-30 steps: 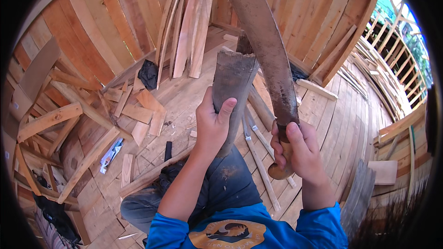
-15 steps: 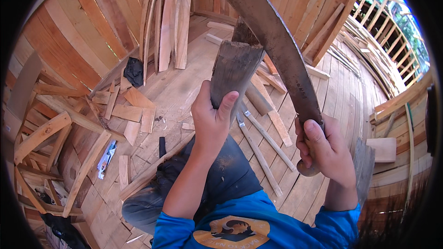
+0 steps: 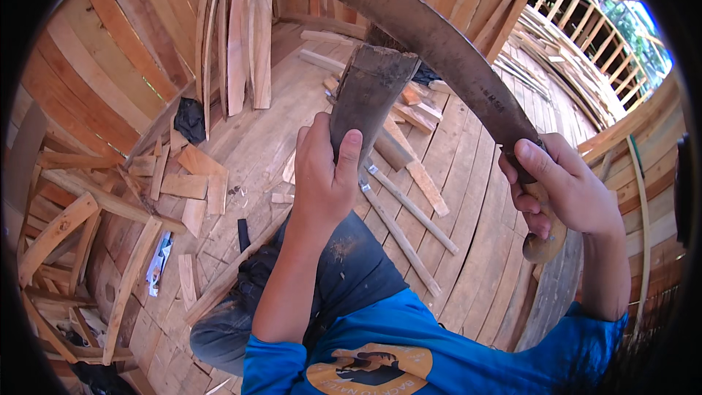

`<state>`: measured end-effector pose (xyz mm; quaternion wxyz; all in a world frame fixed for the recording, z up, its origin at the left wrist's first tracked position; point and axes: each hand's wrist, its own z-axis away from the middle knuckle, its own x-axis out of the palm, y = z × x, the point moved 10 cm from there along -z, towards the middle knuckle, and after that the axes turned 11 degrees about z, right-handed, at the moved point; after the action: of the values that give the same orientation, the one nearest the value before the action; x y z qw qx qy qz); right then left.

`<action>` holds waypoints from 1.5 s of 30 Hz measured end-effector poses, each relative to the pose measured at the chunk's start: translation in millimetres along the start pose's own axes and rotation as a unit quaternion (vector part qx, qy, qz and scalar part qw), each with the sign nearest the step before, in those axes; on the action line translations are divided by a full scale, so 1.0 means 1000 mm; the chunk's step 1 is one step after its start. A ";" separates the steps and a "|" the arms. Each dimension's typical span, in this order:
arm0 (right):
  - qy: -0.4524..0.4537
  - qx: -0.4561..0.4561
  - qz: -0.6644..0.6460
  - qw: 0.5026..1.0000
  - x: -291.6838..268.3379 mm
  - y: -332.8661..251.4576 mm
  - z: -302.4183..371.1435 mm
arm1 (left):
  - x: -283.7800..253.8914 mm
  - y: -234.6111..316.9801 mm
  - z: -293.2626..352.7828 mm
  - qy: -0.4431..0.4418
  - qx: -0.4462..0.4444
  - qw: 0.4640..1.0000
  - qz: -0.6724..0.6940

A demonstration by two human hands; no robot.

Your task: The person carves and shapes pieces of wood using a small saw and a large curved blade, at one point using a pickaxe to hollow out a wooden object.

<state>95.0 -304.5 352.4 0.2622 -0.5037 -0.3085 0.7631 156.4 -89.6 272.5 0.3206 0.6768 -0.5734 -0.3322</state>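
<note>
My left hand [image 3: 324,175] grips a weathered grey piece of wood [image 3: 371,91], thumb along its near face. The piece stands tilted over my lap, its rough top end pointing away from me. In my right hand [image 3: 567,184] is a machete by its wooden handle [image 3: 545,243], fingers wrapped around it. The broad, brown-stained machete blade [image 3: 439,47] curves up and left, passing just beyond the top end of the wood. Whether blade and wood touch, I cannot tell.
Two long narrow strips [image 3: 409,208] lie on the plank floor [image 3: 468,249] right of my legs. Offcuts [image 3: 186,185] and a wooden frame [image 3: 135,278] are at left. Tall boards [image 3: 248,36] lean on the far wall. More planks [image 3: 570,66] are stacked at far right.
My right hand has moved right and slightly up, and the machete blade now lies flatter, its far end swung left. My left hand still holds the wood, a little higher in view.
</note>
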 end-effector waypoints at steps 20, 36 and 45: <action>-0.031 0.032 0.035 0.998 0.000 -0.019 -0.003 | 0.023 0.140 -0.167 -0.273 0.136 0.907 -0.291; -0.020 0.026 0.078 0.996 0.003 -0.035 -0.004 | 0.038 0.173 -0.158 -0.328 0.089 0.864 -0.371; -0.027 0.004 0.114 0.993 0.003 -0.033 -0.007 | 0.032 0.191 -0.146 -0.296 0.144 0.891 -0.313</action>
<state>103.7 -278.5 373.0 0.1672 -0.5134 -0.2533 0.8027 172.1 -139.2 509.5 -0.0853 0.7305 -0.4420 -0.5136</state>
